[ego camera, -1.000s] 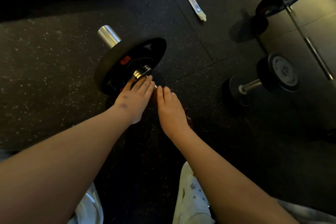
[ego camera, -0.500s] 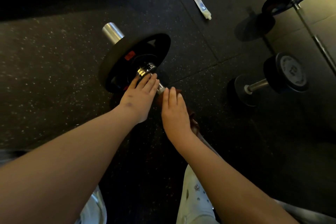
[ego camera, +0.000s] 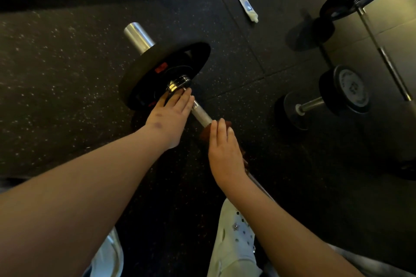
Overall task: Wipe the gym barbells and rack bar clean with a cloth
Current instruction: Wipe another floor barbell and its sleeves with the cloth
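Two hands are laid on the barbell point(ego camera: 201, 115): left hand point(ego camera: 170, 117), fingers point(ego camera: 185, 97) straight, beside the plate point(ego camera: 139, 69); right hand point(ego camera: 225, 153) pressed flat on the brown cloth point(ego camera: 205, 132). The red label point(ego camera: 161, 67) is unreadable.

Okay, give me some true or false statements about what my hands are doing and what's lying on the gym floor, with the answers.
1. The right hand rests on a cloth on the bar. True.
2. The left hand holds the tube. False: the tube lies on the floor, far from both hands; the left hand rests on the bar by the collar.
3. A dumbbell lies to the right of the bar. True.
4. The bar carries no plate. False: a black plate sits on it.
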